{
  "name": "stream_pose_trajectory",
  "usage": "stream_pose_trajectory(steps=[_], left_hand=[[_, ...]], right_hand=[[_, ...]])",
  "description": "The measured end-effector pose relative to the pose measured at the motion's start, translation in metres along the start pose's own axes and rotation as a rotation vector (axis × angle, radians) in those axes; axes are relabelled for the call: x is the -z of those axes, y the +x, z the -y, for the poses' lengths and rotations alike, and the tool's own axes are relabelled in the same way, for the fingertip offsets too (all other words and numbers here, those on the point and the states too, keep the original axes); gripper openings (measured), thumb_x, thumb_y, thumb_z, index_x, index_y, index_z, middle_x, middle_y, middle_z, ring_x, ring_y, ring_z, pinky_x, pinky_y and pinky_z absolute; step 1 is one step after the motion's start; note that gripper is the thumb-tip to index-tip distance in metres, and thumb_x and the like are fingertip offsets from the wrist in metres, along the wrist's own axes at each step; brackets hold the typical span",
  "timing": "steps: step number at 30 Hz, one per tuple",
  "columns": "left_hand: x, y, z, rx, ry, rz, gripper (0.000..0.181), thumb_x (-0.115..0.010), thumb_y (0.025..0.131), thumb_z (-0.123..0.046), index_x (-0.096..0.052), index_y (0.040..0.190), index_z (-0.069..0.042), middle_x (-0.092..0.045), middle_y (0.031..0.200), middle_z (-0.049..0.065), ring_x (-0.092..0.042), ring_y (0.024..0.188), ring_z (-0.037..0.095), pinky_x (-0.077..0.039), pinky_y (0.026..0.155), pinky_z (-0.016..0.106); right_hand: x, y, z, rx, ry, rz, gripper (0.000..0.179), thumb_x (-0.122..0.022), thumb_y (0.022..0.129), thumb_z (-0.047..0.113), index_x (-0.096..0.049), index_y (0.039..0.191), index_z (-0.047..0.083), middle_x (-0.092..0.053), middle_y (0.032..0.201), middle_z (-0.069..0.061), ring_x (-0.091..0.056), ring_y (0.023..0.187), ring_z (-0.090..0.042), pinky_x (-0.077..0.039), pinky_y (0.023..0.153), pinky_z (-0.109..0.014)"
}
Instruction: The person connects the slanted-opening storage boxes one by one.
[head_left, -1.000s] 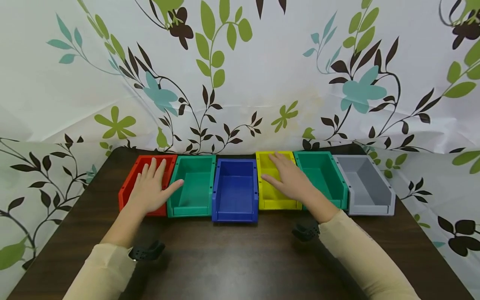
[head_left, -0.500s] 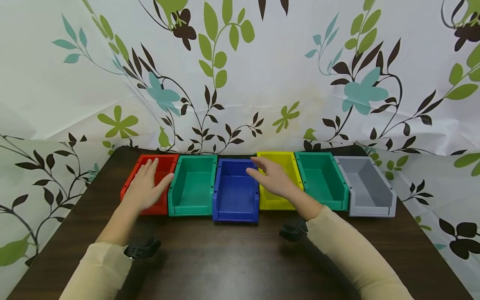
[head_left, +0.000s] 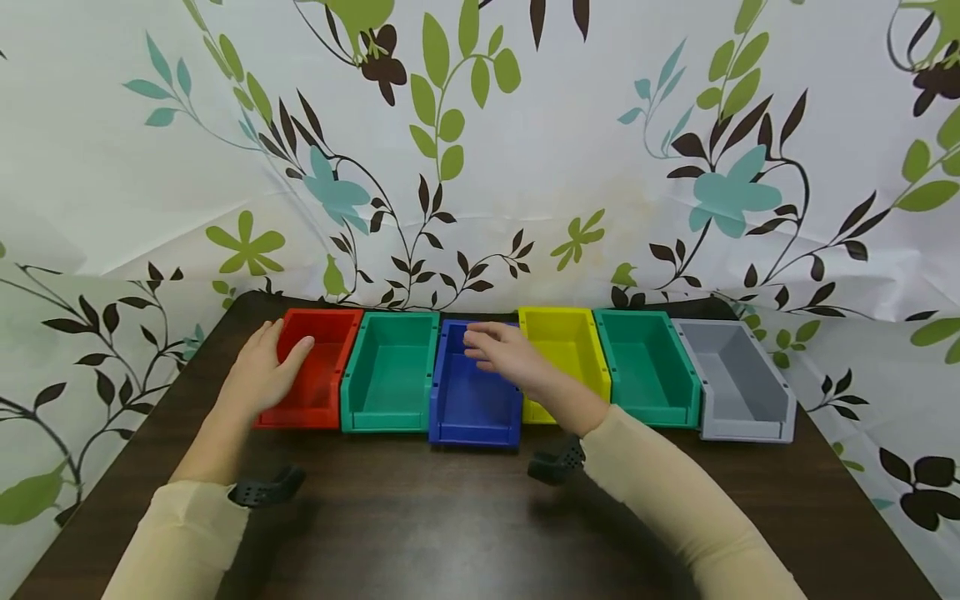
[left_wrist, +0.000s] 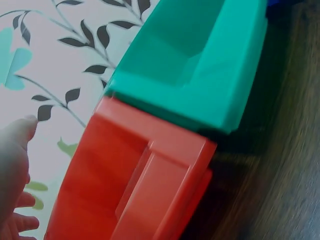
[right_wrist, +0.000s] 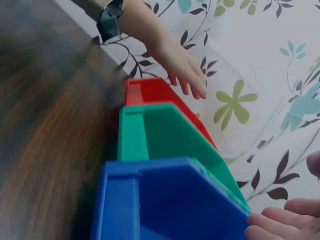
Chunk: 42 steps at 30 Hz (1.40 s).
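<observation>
My left hand is held over the left side of the red bin, thumb spread away from the fingers, holding nothing. In the left wrist view its fingertips show at the left edge, beside the red bin. My right hand hovers over the blue bin and the near edge of the yellow bin, fingers extended and pointing left. Nothing is in it. The right wrist view has its fingertips at the lower right, by the blue bin's rim.
A green bin stands between the red and blue ones. Right of the yellow bin are another green bin and a grey bin. All stand in a row on a dark wooden table, before a leaf-patterned cloth.
My right hand has moved left from the yellow bin to over the blue one. My left hand has shifted left toward the red bin's outer side. The head view has turned slightly.
</observation>
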<state>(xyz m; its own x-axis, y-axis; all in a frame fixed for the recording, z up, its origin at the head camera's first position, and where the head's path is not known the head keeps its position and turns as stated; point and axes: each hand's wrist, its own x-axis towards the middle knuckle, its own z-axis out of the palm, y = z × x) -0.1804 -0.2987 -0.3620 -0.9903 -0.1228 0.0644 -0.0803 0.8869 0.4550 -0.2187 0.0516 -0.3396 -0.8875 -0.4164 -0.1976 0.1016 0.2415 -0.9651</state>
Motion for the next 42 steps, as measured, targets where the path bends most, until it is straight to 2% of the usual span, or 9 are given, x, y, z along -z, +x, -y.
stream_pose_trajectory(steps=[3, 11, 17, 22, 28, 33, 38, 42], left_hand=[[0.002, 0.000, 0.007, 0.028, 0.004, 0.008, 0.081, -0.034, 0.096, -0.052, -0.017, 0.146, 0.009, -0.021, 0.148, 0.036, -0.023, 0.132, 0.054, -0.027, 0.097, 0.073], [0.005, -0.001, 0.016, 0.070, -0.017, 0.004, 0.066, -0.045, 0.097, -0.035, -0.031, 0.139, 0.014, -0.041, 0.132, 0.040, -0.043, 0.116, 0.053, -0.039, 0.093, 0.067], [0.005, -0.002, 0.017, 0.059, -0.042, -0.039, 0.052, -0.045, 0.096, -0.019, -0.038, 0.133, 0.016, -0.048, 0.125, 0.040, -0.048, 0.110, 0.052, -0.042, 0.092, 0.064], [0.006, -0.001, 0.018, 0.059, -0.044, -0.066, 0.046, -0.043, 0.095, -0.014, -0.043, 0.130, 0.016, -0.049, 0.123, 0.040, -0.050, 0.108, 0.052, -0.043, 0.091, 0.063], [0.005, -0.001, 0.020, 0.066, -0.034, -0.107, 0.041, -0.040, 0.092, -0.006, -0.049, 0.125, 0.016, -0.054, 0.117, 0.039, -0.054, 0.099, 0.050, -0.047, 0.085, 0.061], [0.009, 0.001, 0.029, 0.101, -0.027, -0.129, 0.041, -0.038, 0.089, -0.004, -0.052, 0.123, 0.014, -0.055, 0.116, 0.038, -0.054, 0.097, 0.049, -0.047, 0.082, 0.059], [0.012, 0.004, 0.034, 0.118, -0.028, -0.116, 0.043, -0.037, 0.088, -0.004, -0.053, 0.124, 0.013, -0.056, 0.116, 0.037, -0.053, 0.097, 0.047, -0.048, 0.077, 0.055], [0.012, 0.007, 0.034, 0.110, -0.014, -0.100, 0.043, -0.038, 0.087, -0.004, -0.054, 0.124, 0.012, -0.057, 0.115, 0.036, -0.054, 0.094, 0.045, -0.048, 0.075, 0.053]], right_hand=[[-0.007, 0.003, 0.002, -0.027, 0.056, 0.015, 0.052, -0.047, 0.099, 0.033, -0.040, 0.141, 0.003, -0.050, 0.139, -0.016, -0.054, 0.124, -0.026, -0.044, 0.103, -0.042], [-0.027, 0.014, 0.011, -0.073, 0.217, 0.069, 0.056, -0.045, 0.099, 0.032, -0.033, 0.144, 0.001, -0.045, 0.143, -0.020, -0.048, 0.130, -0.030, -0.041, 0.106, -0.042], [-0.035, 0.018, 0.018, -0.101, 0.261, 0.114, 0.060, -0.045, 0.100, 0.033, -0.026, 0.148, 0.002, -0.034, 0.148, -0.025, -0.040, 0.134, -0.035, -0.038, 0.108, -0.044], [-0.039, 0.018, 0.025, -0.138, 0.278, 0.134, 0.064, -0.044, 0.100, 0.035, -0.020, 0.150, 0.004, -0.025, 0.151, -0.027, -0.033, 0.137, -0.040, -0.034, 0.110, -0.046], [-0.044, 0.022, 0.028, -0.175, 0.291, 0.116, 0.064, -0.047, 0.099, 0.033, -0.022, 0.149, 0.004, -0.026, 0.150, -0.030, -0.037, 0.134, -0.042, -0.039, 0.107, -0.045], [-0.052, 0.031, 0.031, -0.180, 0.173, 0.101, 0.060, -0.052, 0.097, 0.028, -0.032, 0.145, 0.000, -0.038, 0.144, -0.029, -0.050, 0.125, -0.037, -0.049, 0.098, -0.039], [-0.057, 0.048, 0.033, -0.165, -0.067, 0.024, 0.052, -0.061, 0.091, 0.019, -0.046, 0.134, -0.006, -0.055, 0.127, -0.028, -0.067, 0.101, -0.032, -0.058, 0.075, -0.032], [-0.063, 0.062, 0.034, -0.163, -0.260, -0.029, 0.043, -0.066, 0.087, 0.013, -0.051, 0.122, -0.007, -0.058, 0.120, -0.022, -0.069, 0.083, -0.029, -0.058, 0.063, -0.029]])
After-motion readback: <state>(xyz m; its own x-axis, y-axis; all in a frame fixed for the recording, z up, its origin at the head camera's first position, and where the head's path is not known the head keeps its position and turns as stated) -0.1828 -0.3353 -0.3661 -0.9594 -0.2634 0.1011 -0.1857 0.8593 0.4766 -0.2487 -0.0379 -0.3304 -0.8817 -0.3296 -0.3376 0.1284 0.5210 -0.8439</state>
